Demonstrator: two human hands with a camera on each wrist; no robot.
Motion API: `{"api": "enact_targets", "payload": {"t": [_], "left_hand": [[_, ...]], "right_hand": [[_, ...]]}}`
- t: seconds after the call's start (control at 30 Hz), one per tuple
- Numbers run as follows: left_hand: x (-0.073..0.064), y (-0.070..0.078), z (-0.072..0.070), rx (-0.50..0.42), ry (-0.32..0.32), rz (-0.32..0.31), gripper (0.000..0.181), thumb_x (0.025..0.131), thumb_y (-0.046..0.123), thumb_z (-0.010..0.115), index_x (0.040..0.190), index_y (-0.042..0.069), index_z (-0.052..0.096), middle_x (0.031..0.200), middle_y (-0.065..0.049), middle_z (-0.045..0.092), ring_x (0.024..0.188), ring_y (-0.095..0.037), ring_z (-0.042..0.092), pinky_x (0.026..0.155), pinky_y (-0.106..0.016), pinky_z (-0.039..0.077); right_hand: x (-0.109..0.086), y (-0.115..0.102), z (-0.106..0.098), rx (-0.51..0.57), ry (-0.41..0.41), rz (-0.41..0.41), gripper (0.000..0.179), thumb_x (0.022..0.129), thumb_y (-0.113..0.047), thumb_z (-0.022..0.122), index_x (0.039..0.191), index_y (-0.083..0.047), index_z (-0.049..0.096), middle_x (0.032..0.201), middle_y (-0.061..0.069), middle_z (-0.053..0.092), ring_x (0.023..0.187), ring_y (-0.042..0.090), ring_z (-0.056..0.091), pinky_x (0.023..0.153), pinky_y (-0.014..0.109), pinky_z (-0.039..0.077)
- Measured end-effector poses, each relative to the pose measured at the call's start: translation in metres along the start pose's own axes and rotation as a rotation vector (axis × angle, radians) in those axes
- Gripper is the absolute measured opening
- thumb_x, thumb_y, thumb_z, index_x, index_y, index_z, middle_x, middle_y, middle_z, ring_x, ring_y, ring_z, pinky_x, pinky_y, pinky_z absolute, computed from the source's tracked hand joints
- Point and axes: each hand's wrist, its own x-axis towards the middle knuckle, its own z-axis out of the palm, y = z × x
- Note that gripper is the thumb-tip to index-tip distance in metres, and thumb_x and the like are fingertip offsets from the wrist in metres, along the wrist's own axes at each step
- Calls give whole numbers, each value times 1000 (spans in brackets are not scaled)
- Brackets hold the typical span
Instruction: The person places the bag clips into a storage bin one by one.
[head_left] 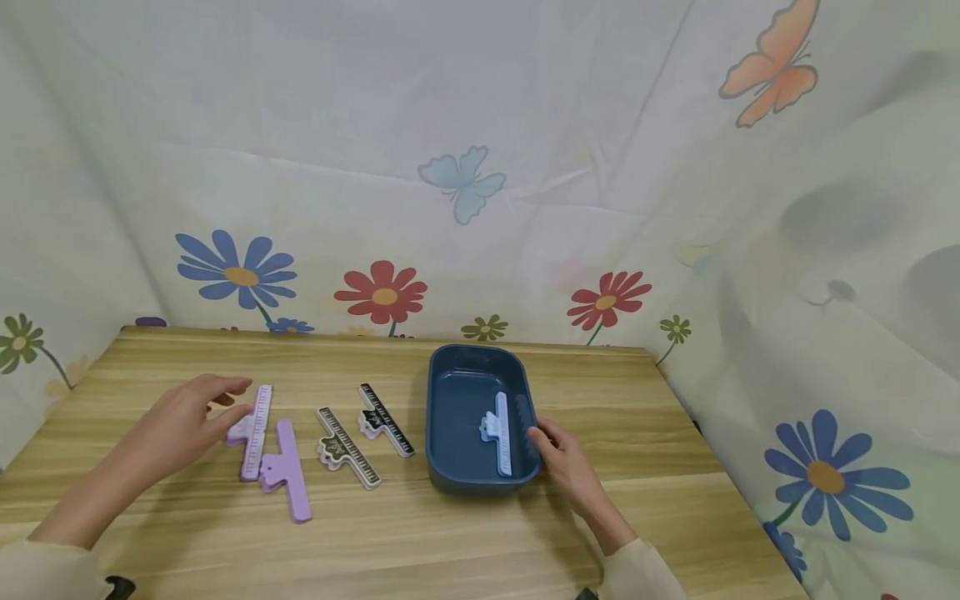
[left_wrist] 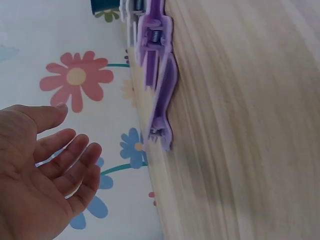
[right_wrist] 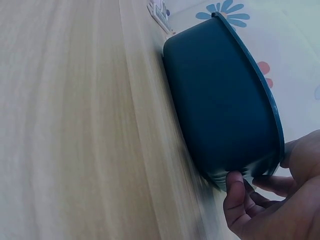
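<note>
My right hand holds the near right side of a dark blue plastic basin, thumb at the rim and fingers against the outer wall. Inside the basin lies a light blue clip. My left hand hovers beside a purple clip with a ruler-marked white bar, its fingers loosely bent. In the left wrist view that hand holds nothing and is apart from the clips. A plain purple clip lies against the ruler-marked one.
Two black-and-white clips with piano-key bars lie between the purple clips and the basin. All rest on a wood-grain table. A flower-printed cloth hangs behind the table and at both sides.
</note>
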Motion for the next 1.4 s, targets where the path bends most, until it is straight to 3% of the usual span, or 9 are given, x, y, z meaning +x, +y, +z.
{"api": "enact_targets", "payload": {"t": [0.3,0.6,0.87,0.97,1.03,1.17,1.4], "left_hand": [[-5,-16,4,5,-55,-56,48,97,16,72,133,-13,59,127,-36,61,104,-47,65,84,-63,54],[-4,-28,10,7,-89,-103,49,96,15,73,130,-17,59,125,-37,59,99,-43,66,81,-61,55],[-4,-40,12,19,-126,-79,49,93,12,77,125,-20,60,113,-37,63,93,-40,65,81,-62,54],[-3,-43,14,28,-147,-72,51,92,13,77,125,-22,59,106,-31,64,88,-34,61,78,-57,55],[-3,-43,16,30,-163,-83,54,92,15,78,126,-22,58,96,-22,63,83,-29,57,72,-47,54],[-4,-43,21,28,-189,-100,57,93,15,77,129,-22,56,85,-7,53,78,-22,49,62,-33,40],[-5,-44,25,18,-193,-103,58,92,12,77,130,-24,53,83,-4,51,77,-21,48,60,-30,36]], "right_hand": [[-1,0,1,-3,9,-14,36,109,-11,52,138,9,58,123,29,63,99,40,61,69,26,53],[15,36,3,-11,25,4,40,110,-18,52,141,6,57,124,25,64,97,32,63,68,28,54],[17,42,0,-5,7,-3,44,109,-27,55,143,1,58,128,20,64,100,29,63,72,28,56],[17,44,-1,-11,4,-9,44,109,-28,55,142,1,58,128,20,65,102,30,63,72,28,56],[17,44,-1,-14,3,-7,44,109,-28,55,142,1,58,128,20,65,101,30,63,72,28,56],[17,44,0,-18,10,2,43,109,-27,55,143,0,58,128,19,65,100,29,63,72,28,56],[18,43,0,-16,12,9,41,109,-23,54,143,0,59,129,19,65,99,26,63,73,28,56]]}}
